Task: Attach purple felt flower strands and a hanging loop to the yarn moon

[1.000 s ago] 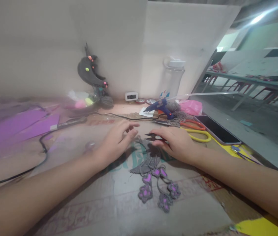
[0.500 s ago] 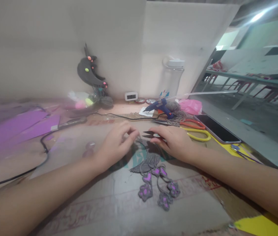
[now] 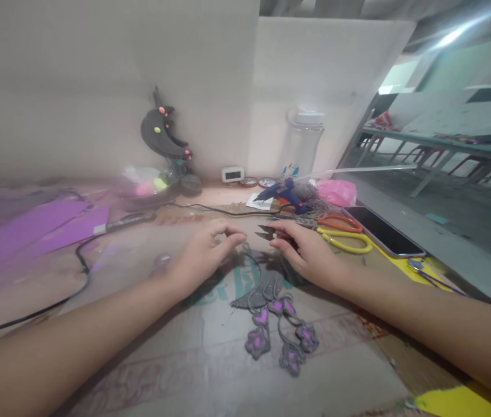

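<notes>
My left hand (image 3: pixel 211 248) is closed in a pinch on the end of a thin grey cord (image 3: pixel 251 255). The cord runs down to a grey yarn ornament (image 3: pixel 260 291) lying flat on the table, with purple-centred hearts and flower shapes (image 3: pixel 257 341) hanging from its wing-like top. Small dark thread snips (image 3: pixel 266 231) are held in my right hand (image 3: pixel 304 246), their blades parted and pointing left at my left fingertips, a short gap away. The snips' handles are mostly hidden by the fingers.
Behind my right hand lie yellow-handled scissors (image 3: pixel 349 241), orange-handled scissors (image 3: pixel 341 222), a blue glue gun (image 3: pixel 282 192) and a phone (image 3: pixel 382 231). A clear bottle (image 3: pixel 304 142) and small clock (image 3: pixel 232 174) stand by the wall. Purple sheets (image 3: pixel 32 226) and a black cable (image 3: pixel 83 260) are left.
The snips in my right hand have shifted slightly right, away from my left fingertips. My left hand keeps its pinch, and the camera view has tilted up a little.
</notes>
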`<state>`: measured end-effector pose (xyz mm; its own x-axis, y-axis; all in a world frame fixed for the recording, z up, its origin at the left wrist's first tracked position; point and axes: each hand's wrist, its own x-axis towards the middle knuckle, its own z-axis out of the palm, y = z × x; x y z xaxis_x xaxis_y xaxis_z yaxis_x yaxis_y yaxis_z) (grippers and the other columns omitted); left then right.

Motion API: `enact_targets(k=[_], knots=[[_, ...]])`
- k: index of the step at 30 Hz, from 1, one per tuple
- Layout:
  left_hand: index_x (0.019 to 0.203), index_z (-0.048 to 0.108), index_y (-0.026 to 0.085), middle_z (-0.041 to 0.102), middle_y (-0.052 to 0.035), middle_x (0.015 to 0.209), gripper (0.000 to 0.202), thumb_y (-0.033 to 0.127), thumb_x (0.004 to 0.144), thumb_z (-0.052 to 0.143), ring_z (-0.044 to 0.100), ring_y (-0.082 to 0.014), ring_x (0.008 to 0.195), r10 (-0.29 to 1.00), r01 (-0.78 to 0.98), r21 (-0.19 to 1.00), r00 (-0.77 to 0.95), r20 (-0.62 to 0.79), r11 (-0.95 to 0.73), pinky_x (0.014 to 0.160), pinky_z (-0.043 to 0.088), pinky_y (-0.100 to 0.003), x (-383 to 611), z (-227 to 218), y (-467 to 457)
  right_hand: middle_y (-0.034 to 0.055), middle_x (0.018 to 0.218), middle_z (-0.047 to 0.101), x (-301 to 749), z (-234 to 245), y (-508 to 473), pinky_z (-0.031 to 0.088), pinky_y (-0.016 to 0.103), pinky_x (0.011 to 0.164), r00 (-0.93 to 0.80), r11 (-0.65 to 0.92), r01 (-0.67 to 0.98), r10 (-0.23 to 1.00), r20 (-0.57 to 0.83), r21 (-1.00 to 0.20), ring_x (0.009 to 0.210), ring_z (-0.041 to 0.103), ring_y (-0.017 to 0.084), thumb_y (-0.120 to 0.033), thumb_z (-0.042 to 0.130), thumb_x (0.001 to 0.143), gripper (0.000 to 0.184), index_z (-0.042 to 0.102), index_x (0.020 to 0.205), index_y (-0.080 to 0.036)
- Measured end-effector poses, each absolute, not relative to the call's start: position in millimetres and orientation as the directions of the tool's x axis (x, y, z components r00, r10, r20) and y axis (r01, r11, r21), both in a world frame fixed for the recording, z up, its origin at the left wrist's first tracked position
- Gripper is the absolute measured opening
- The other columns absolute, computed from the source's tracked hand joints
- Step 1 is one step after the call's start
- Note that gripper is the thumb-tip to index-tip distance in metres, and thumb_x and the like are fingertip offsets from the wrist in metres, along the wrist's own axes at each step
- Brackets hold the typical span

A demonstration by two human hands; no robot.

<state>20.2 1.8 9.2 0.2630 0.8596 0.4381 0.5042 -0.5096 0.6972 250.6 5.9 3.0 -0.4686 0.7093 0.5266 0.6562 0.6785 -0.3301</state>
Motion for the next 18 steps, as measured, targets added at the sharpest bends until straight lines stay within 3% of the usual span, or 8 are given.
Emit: enact_targets(k=[4,11,18], knots=[[0.09,0.072,0.022,0.071,-0.0007,0.092,0.015,0.031,0.087,0.061,0.064,-0.0165,0.088,0.816,0.446,0.684,0.333,0.472,-0.577,0.083,0.046,-0.028,22.3,9.3,-5.2,0.007,0.102,0.07,243.9,5.2,-2.5,0.05,0.029,0.075,-0.55,0.737,0.598,0.664,0.507,-0.316,0.086,0.066,0.019,-0.032,0.048,0.095,0.028,0.058,0.118,-0.019],[0.095,0.073,0.024,0.072,0.0001,0.096,0.014,0.029,0.086,0.063,0.064,-0.0144,0.091,0.802,0.389,0.707,0.387,0.456,-0.59,0.084,0.047,-0.026,23.1,9.4,-5.9,0.0082,0.102,0.071,241.5,4.2,-1.6,0.05,0.03,0.075,-0.533,0.718,0.627,0.679,0.504,-0.304,0.086,0.066,0.019,-0.03,0.048,0.095,0.03,0.058,0.119,-0.017],[0.088,0.07,0.021,0.07,-0.0006,0.09,0.015,0.032,0.088,0.061,0.064,-0.0155,0.088,0.82,0.441,0.696,0.382,0.427,-0.567,0.079,0.046,-0.027,24.1,10.8,-7.4,0.0087,0.104,0.071,240.0,6.4,-2.6,0.05,0.032,0.077,-0.554,0.721,0.626,0.68,0.481,-0.298,0.09,0.066,0.021,-0.032,0.047,0.095,0.029,0.06,0.117,-0.018]])
